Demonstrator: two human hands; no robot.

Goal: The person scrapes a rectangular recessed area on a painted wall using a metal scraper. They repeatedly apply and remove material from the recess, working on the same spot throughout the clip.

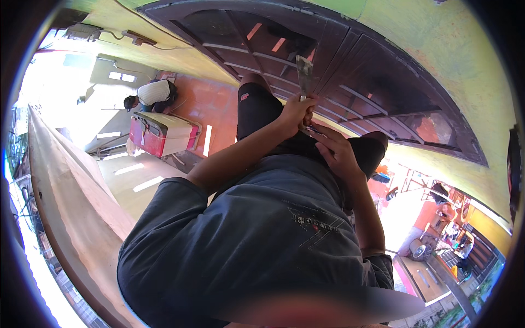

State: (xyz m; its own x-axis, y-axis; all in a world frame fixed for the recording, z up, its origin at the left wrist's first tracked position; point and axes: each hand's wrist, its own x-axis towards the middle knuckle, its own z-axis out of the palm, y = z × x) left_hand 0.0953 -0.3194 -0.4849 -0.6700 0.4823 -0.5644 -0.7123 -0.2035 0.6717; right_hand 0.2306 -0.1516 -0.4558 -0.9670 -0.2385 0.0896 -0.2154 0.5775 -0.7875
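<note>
My left hand (297, 114) is closed around the handle of a putty knife (304, 71). Its worn, stained metal blade points away from me, towards a dark brown wooden frame with glass panes (283, 55). Just beside it, my right hand (337, 151) has its fingers stretched towards the left fingers, above my dark shorts. A small bluish and metallic thing (313, 130) shows at the right fingertips; its kind and how it is held cannot be made out.
A yellow-green wall (455, 57) surrounds the frame. At left, a person in a light top (155, 93) bends beside a white and pink appliance (164, 133) on reddish tiles. A beige cloth sheet (74, 176) hangs at far left. A blue-bristled brush (381, 177) and a metal container (417, 249) are at right.
</note>
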